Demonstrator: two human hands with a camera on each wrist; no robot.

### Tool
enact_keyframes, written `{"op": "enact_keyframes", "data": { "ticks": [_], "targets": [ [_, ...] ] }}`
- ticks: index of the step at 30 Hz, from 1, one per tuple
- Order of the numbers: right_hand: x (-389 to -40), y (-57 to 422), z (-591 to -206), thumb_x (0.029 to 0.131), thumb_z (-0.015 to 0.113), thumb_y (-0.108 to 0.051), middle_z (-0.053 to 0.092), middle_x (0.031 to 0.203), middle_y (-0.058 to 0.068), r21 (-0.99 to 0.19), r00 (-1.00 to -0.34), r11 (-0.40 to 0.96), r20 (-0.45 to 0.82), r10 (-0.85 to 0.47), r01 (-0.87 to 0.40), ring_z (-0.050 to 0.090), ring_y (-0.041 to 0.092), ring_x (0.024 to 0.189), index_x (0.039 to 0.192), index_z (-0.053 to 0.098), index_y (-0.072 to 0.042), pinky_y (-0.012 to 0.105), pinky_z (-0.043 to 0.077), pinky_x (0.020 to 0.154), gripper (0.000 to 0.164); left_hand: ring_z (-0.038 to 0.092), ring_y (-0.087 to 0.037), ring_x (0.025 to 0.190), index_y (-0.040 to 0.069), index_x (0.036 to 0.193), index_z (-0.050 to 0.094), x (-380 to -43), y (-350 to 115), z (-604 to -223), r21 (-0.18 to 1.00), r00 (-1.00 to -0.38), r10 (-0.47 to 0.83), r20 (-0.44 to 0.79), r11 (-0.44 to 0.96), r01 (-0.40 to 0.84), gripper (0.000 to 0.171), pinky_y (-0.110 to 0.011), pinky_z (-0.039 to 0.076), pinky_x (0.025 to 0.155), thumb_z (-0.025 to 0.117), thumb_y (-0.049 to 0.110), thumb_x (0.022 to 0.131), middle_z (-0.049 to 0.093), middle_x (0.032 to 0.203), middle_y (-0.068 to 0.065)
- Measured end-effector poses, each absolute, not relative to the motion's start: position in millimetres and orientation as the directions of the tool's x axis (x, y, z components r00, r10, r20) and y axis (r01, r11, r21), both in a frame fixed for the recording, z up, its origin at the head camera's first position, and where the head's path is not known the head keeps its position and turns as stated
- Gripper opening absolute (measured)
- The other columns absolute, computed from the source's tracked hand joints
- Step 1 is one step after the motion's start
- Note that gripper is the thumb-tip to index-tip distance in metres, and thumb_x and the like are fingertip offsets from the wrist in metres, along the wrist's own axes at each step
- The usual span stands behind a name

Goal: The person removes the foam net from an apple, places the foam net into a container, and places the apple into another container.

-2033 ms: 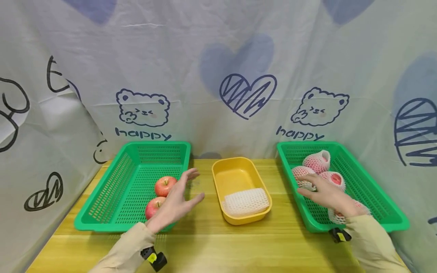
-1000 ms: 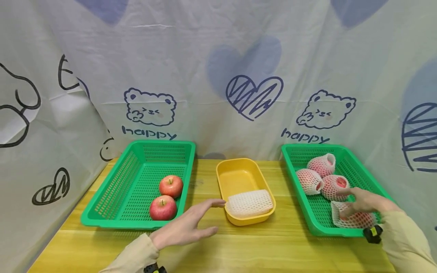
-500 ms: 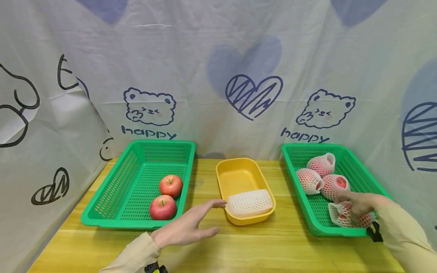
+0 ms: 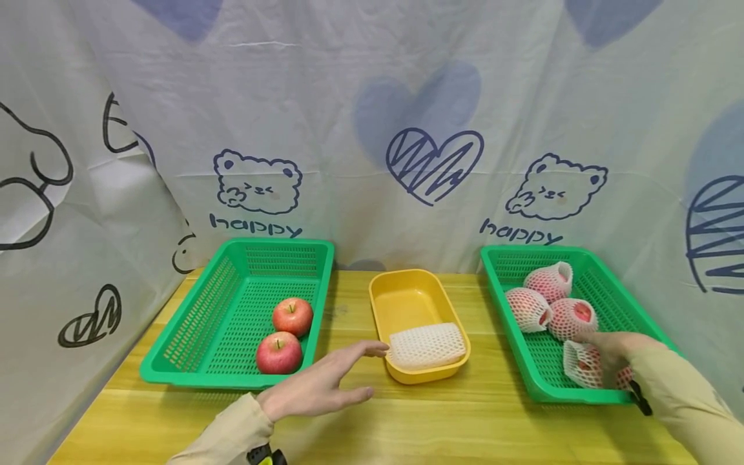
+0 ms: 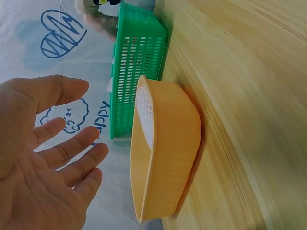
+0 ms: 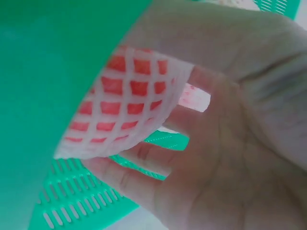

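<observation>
Seems to be clasping the nearest netted fruit [image 4: 583, 369] in right hand [image 4: 616, 351], with left hand [image 4: 318, 389] relaxed and empty, likely needing careful lifting next.

On the yellow wood-grain surface [image 4: 407, 420], a yellow rounded plastic tray [image 4: 407, 307] stands between two green rectangular plastic baskets [image 4: 232, 323], before a white fabric backdrop [image 4: 331, 77]. In the left basket [image 4: 232, 323], two round red apples [image 4: 292, 316] lie one behind the other along its right side. White foam netting [image 4: 427, 347] lies in the tray's front half. In the right basket [image 4: 616, 310], three round red fruits in white foam nets [image 4: 527, 310] cluster behind and left of a fourth netted fruit [image 4: 581, 366] in the right hand [image 4: 613, 350].
</observation>
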State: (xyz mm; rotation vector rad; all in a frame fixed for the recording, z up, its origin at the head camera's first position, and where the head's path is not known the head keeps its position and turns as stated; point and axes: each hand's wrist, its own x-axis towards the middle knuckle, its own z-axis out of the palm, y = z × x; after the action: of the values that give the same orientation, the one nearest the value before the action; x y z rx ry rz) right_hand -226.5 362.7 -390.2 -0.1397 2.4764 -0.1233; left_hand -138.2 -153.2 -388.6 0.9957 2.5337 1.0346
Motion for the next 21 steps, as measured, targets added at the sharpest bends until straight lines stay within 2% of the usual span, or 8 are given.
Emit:
{"op": "enact_keyframes", "data": {
  "ticks": [4, 9, 12, 18, 21],
  "targets": [
    [-226, 361, -391, 0.071, 0.086, 0.002, 0.034, 0.14, 0.048, -0.113, -0.797, 0.988, -0.586, -0.149, -0.102, 0.04, 0.067, 0.125, 0.143, 0.044, 0.0, 0.068, 0.047, 0.098, 0.083, 0.045, -0.014, 0.143, 0.029, 0.151, 0.037, -138, -154, -388, 0.683, -0.739, 0.672, 0.036, 0.523, 0.51, 0.055, -0.043, 0.039, 0.118, 0.059, 0.033, 0.102, 0.05, 0.151, 0.004],
    [-226, 360, -390, 0.07, 0.085, 0.005, 0.04, 0.137, 0.046, -0.123, -0.806, 0.984, -0.564, -0.179, -0.132, 0.043, 0.064, 0.124, 0.139, 0.051, 0.001, 0.068, 0.047, 0.096, 0.077, 0.045, -0.014, 0.142, 0.026, 0.151, 0.038, -137, -155, -387, 0.681, -0.742, 0.67, 0.039, 0.526, 0.511, 0.053, -0.042, 0.039, 0.118, 0.057, 0.032, 0.103, 0.051, 0.151, -0.001],
    [-225, 361, -388, 0.069, 0.083, 0.007, 0.041, 0.137, 0.045, -0.155, -0.813, 0.978, -0.546, -0.204, -0.141, 0.043, 0.064, 0.125, 0.139, 0.05, 0.004, 0.067, 0.048, 0.096, 0.077, 0.045, -0.014, 0.142, 0.025, 0.151, 0.038, -137, -156, -386, 0.678, -0.744, 0.668, 0.039, 0.529, 0.51, 0.051, -0.042, 0.04, 0.118, 0.056, 0.032, 0.104, 0.051, 0.151, 0.0],
    [-224, 367, -384, 0.064, 0.081, 0.007, 0.039, 0.139, 0.047, -0.254, -0.84, 0.955, -0.475, -0.263, -0.155, 0.04, 0.064, 0.126, 0.144, 0.042, 0.009, 0.065, 0.049, 0.095, 0.089, 0.045, -0.014, 0.142, 0.022, 0.151, 0.04, -137, -157, -387, 0.682, -0.746, 0.665, 0.038, 0.528, 0.506, 0.05, -0.042, 0.04, 0.118, 0.054, 0.032, 0.104, 0.051, 0.15, 0.004],
    [-225, 370, -381, 0.064, 0.08, 0.005, 0.039, 0.138, 0.048, -0.259, -0.858, 0.945, -0.421, -0.294, -0.197, 0.04, 0.065, 0.125, 0.143, 0.041, 0.013, 0.066, 0.049, 0.094, 0.089, 0.046, -0.015, 0.142, 0.021, 0.151, 0.04, -139, -158, -389, 0.69, -0.748, 0.663, 0.039, 0.523, 0.5, 0.051, -0.042, 0.039, 0.118, 0.054, 0.033, 0.104, 0.052, 0.149, 0.004]
  ]
}}
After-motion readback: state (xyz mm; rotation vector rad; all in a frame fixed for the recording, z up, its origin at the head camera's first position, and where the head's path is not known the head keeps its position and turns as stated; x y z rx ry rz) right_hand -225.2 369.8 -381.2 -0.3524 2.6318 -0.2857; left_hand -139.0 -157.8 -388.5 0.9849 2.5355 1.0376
